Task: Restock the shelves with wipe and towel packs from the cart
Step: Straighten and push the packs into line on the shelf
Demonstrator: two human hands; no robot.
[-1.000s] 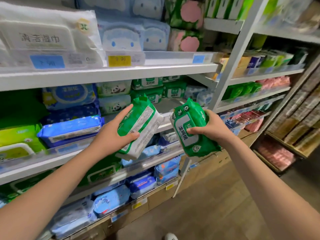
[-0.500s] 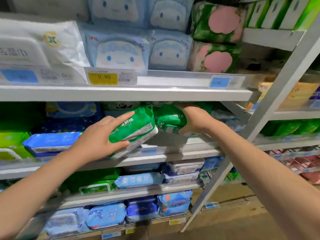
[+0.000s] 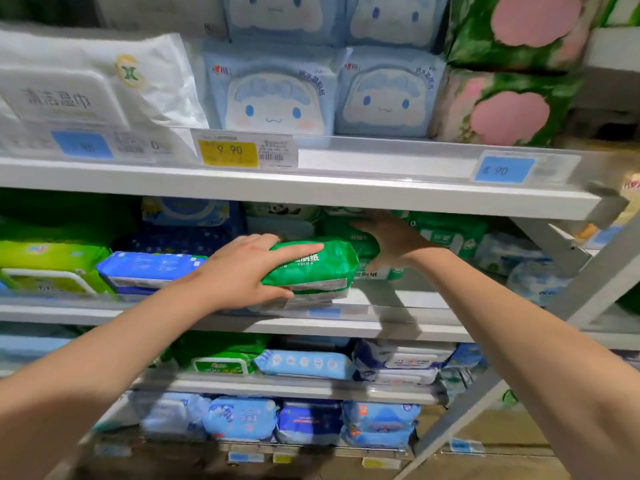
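My left hand [image 3: 239,271] grips a green wipe pack [image 3: 311,268], fingers on top and thumb beneath. The pack lies flat just above the front rail of the middle shelf [image 3: 408,311]. My right hand [image 3: 394,240] reaches deeper into the same shelf. It holds a second green wipe pack [image 3: 343,233], fingers spread over its top and thumb on the near side, among other green packs [image 3: 450,233] stacked at the back. The cart is out of view.
The upper shelf [image 3: 346,192] hangs close over both hands and carries white, blue cartoon and pink-green packs. Blue packs [image 3: 149,268] and a lime pack [image 3: 52,265] lie left of my left hand. Lower shelves hold several blue packs. A grey upright [image 3: 588,289] stands right.
Both hands carried the green packs up from in front of the shelves into the middle shelf. The right pack went deep toward the back; the left pack now lies flat at the front rail.
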